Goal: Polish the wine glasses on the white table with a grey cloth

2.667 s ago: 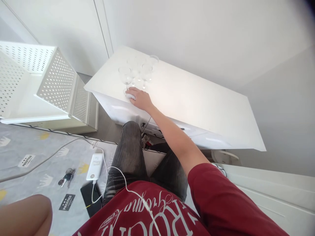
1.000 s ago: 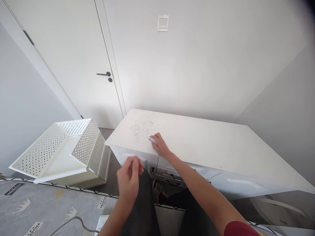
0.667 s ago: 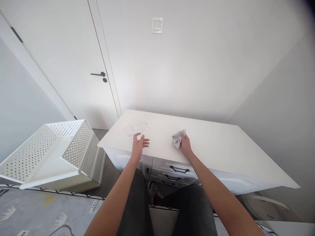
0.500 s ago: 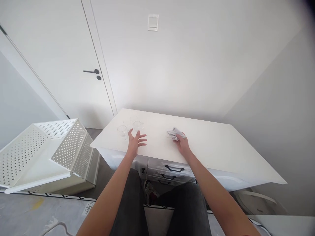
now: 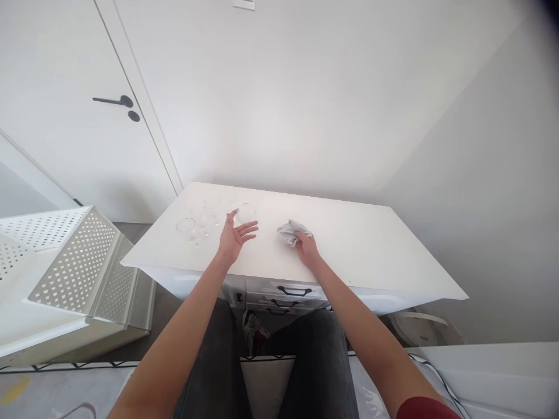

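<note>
My left hand (image 5: pixel 233 237) is curved around a clear glass cup (image 5: pixel 247 213), thumb at its left side and fingers along its front. Faint outlines make it hard to see exactly where the fingers touch the glass. To the left, other clear glass cups (image 5: pixel 186 225) stand on the white cabinet top (image 5: pixel 349 244). Held in my right hand (image 5: pixel 308 247) is a crumpled light grey cloth (image 5: pixel 289 233), just above or on the surface. My right fingertips are partly hidden by its folds.
Drawers with black handles (image 5: pixel 294 291) lie under the top's front edge. At left stands a cream perforated container (image 5: pixel 78 262), beside a white door with a black handle (image 5: pixel 126 101). A white wall rises behind the cabinet.
The view has turned, shifting the scene left and up. One glass cup has moved right, away from the other cups, with my left hand. My right hand still holds the cloth.
</note>
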